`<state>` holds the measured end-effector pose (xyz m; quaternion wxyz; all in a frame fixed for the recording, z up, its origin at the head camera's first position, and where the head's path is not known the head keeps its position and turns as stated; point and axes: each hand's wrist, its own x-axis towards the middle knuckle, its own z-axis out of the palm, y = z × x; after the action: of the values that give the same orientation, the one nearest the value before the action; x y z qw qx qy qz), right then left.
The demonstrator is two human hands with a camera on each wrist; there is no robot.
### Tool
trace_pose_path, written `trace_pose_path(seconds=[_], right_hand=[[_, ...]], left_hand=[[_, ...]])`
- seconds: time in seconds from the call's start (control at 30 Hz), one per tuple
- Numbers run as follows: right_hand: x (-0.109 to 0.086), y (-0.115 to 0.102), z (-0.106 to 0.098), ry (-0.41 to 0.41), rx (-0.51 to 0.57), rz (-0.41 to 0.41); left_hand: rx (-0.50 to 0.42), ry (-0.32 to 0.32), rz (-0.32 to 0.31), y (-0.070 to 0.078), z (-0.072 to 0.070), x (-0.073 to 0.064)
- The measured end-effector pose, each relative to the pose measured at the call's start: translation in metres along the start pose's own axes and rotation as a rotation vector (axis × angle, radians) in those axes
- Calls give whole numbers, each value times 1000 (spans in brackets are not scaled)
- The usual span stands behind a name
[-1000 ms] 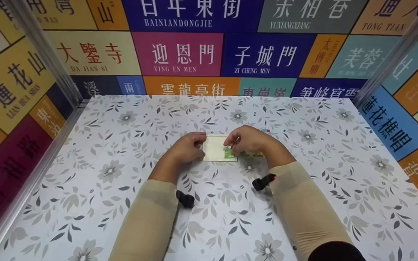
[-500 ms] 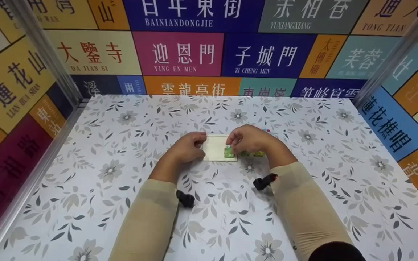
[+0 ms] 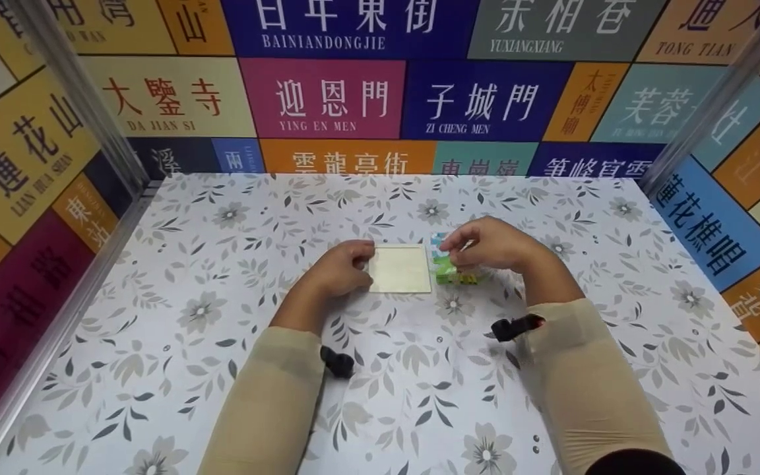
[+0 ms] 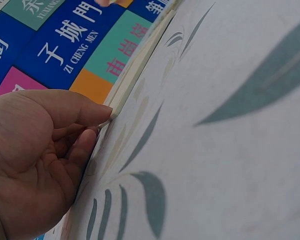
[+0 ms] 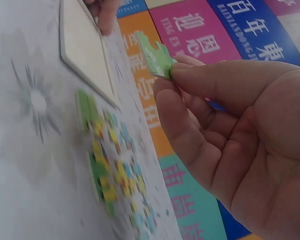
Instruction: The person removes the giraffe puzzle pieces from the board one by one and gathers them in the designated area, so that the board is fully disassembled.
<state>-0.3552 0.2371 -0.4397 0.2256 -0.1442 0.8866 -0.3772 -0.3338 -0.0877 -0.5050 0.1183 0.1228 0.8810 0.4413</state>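
Observation:
A shallow pale wooden puzzle tray [image 3: 400, 270] lies on the table, its bare inner board showing. My left hand [image 3: 339, 269] holds the tray's left edge; in the left wrist view the thumb rests at the corner of its rim [image 4: 127, 95]. Just right of the tray is my right hand [image 3: 495, 247], raised over the loose pieces. Between its thumb and forefinger it pinches a green jigsaw piece [image 5: 159, 59] with a notched edge. Below it, in the right wrist view, several green, yellow and blue jigsaw pieces [image 5: 117, 165] lie grouped beside the tray, partly hidden by the hand in the head view.
A white tablecloth [image 3: 406, 409] with grey leaves and flowers covers the table. Coloured panels with Chinese lettering [image 3: 330, 99] form walls behind and at both sides. Metal posts [image 3: 710, 92] stand at the back corners. A small black camera sits at each wrist.
My right hand has lifted the green piece off the tray's lower right corner and moved right, over the loose pieces. The left hand and tray stay in place.

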Motion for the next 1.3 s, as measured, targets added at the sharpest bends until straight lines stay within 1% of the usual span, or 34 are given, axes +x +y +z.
trace_pose_path(seconds=[0.13, 0.27, 0.47, 0.63, 0.73, 0.9, 1.03, 1.2, 1.3], right_hand=[[-15, 18, -16, 35, -34, 50], [-24, 36, -29, 42, -47, 80], [-28, 57, -40, 41, -56, 122], [-25, 69, -39, 17, -4, 136], [-23, 74, -37, 0, 32, 167], [-20, 79, -35, -14, 22, 191], [-20, 80, -35, -10, 14, 190], [-20, 81, -35, -3, 16, 178], [-19, 81, -35, 2, 25, 174]], left_hand=[[-12, -10, -23, -1, 1, 0], [-36, -15, -55, 0, 2, 0], [-26, -11, -78, 0, 2, 1], [-22, -10, -83, 0, 2, 1], [-22, -9, -76, 1, 1, 1], [-20, -15, -73, 1, 1, 0], [-24, -17, -65, 0, 1, 0], [-20, -10, -38, 0, 1, -1], [-21, -7, -38, 0, 1, -1]])
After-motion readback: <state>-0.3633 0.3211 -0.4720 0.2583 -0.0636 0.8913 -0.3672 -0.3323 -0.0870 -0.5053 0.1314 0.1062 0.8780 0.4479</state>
